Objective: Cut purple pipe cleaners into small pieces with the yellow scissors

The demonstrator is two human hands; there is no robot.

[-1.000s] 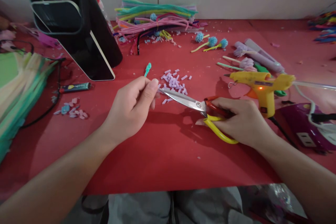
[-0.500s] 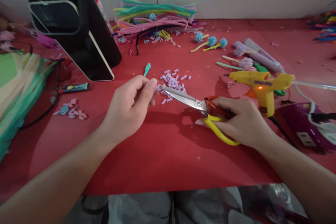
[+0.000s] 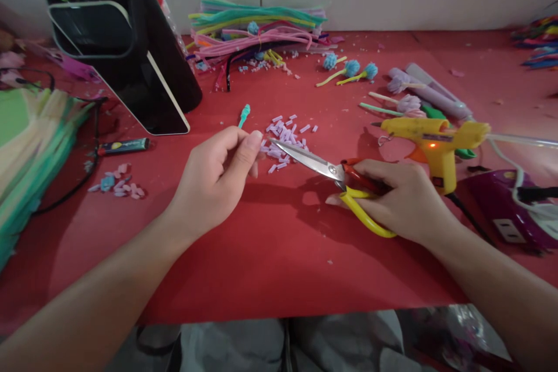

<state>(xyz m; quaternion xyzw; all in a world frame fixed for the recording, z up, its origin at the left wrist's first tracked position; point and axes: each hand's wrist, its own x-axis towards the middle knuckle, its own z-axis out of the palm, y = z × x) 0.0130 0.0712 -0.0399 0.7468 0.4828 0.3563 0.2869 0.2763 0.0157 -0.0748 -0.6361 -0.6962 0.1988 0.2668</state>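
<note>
My right hand point(image 3: 394, 200) grips a pair of scissors point(image 3: 311, 161) by its red and yellow handles, blades pointing left and nearly together. Their tips stop just right of my left hand point(image 3: 224, 174), whose thumb and forefinger are pinched together. What sits in that pinch is too small to make out. Behind these fingers shows a teal twisted pipe cleaner piece point(image 3: 244, 115); whether it touches the hand I cannot tell. Many short lilac cut pieces point(image 3: 285, 136) lie in a loose pile on the red table beneath and behind the blades.
A yellow glue gun point(image 3: 438, 139) with a lit orange light stands right, near a purple power socket point(image 3: 508, 209). A black bottle point(image 3: 161, 64) rises at left. Blue pompom flowers point(image 3: 351, 68), pipe cleaner bundles point(image 3: 261, 23), pink bits point(image 3: 124, 186) and a lighter point(image 3: 124, 146) lie around.
The scissors have moved slightly right, and their tips are a little farther from my left fingertips. My left hand has barely shifted.
</note>
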